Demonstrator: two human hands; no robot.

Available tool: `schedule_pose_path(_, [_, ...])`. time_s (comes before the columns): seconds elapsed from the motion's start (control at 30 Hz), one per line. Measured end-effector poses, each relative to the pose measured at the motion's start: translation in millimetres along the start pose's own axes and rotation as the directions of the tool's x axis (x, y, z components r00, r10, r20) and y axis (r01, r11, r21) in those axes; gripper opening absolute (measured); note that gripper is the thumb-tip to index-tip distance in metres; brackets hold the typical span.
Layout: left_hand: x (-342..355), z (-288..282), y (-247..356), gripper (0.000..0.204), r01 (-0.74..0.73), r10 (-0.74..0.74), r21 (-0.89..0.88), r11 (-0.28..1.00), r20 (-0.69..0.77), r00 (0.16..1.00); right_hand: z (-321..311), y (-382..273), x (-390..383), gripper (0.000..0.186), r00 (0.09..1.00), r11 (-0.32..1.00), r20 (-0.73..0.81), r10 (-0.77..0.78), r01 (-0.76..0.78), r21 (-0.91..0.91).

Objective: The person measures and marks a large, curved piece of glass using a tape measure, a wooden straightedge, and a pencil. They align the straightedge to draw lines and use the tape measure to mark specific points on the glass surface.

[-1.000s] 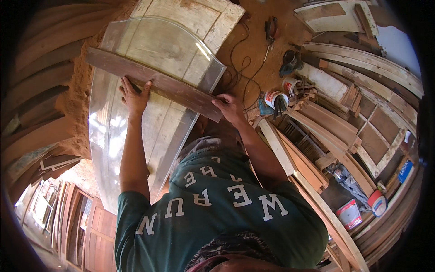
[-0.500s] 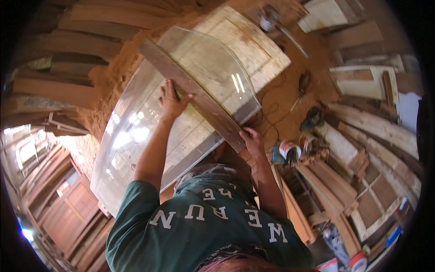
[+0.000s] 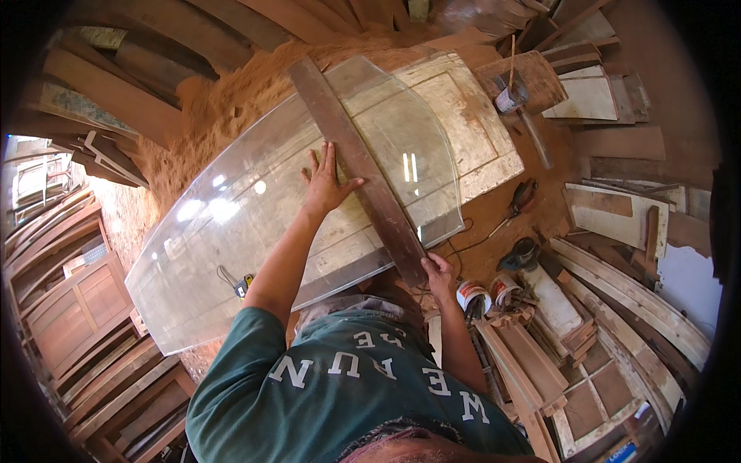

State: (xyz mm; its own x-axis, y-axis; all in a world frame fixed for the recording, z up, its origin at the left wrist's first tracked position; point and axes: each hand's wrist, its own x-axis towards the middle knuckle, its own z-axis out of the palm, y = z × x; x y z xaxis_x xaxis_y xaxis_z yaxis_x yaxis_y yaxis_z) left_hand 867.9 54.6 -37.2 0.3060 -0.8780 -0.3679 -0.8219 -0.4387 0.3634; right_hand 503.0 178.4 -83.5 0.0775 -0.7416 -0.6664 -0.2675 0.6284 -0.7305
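A long dark brown wooden board (image 3: 356,153) lies slantwise across a large curved pane of clear glass (image 3: 266,212). Beneath the glass is a worn, pale panelled door (image 3: 480,127). My left hand (image 3: 328,187) rests on the glass with fingers spread, its thumb reaching against the board's left edge. At the board's near end, which sticks out past the straight edge of the glass, my right hand (image 3: 440,276) is closed on its corner. A small black and yellow tape measure (image 3: 242,285) sits on the glass beside my left forearm.
Sawdust (image 3: 220,108) covers the ground around the door. On the right are a corded power tool (image 3: 522,197), white buckets (image 3: 472,297) and a timber stack (image 3: 525,355). A paint can (image 3: 509,99) stands at the far right. Wooden panels (image 3: 81,301) lean on the left.
The whole view has shifted and turned slightly. The tape measure now shows beside my left forearm. Both hands keep about the same places on the glass and board.
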Motion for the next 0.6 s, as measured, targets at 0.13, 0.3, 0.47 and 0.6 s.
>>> schedule_pose_path(0.13, [1.5,-0.2,0.0,0.125,0.008,-0.008,-0.015,1.0,-0.005,1.0,4.7,-16.3,-8.6,0.047,0.999,0.999,-0.016,0.043,-0.043,0.022])
schedule_pose_path(0.3, [4.5,4.7,-4.0,0.127,0.014,-0.014,-0.006,1.0,-0.024,1.0,1.4,-12.1,-4.6,0.047,1.0,1.0,0.003,-0.016,0.016,-0.021])
schedule_pose_path(0.47, [4.2,5.2,-8.9,0.124,-0.014,0.014,-0.023,1.0,-0.024,1.0,0.5,-11.9,-2.2,0.047,1.0,1.0,0.025,-0.015,0.015,-0.008])
schedule_pose_path(0.6, [2.4,1.6,-3.9,0.121,-0.016,0.016,-0.005,1.0,0.005,1.0,0.2,-14.6,-2.8,0.047,0.999,1.0,0.036,-0.017,0.017,-0.009])
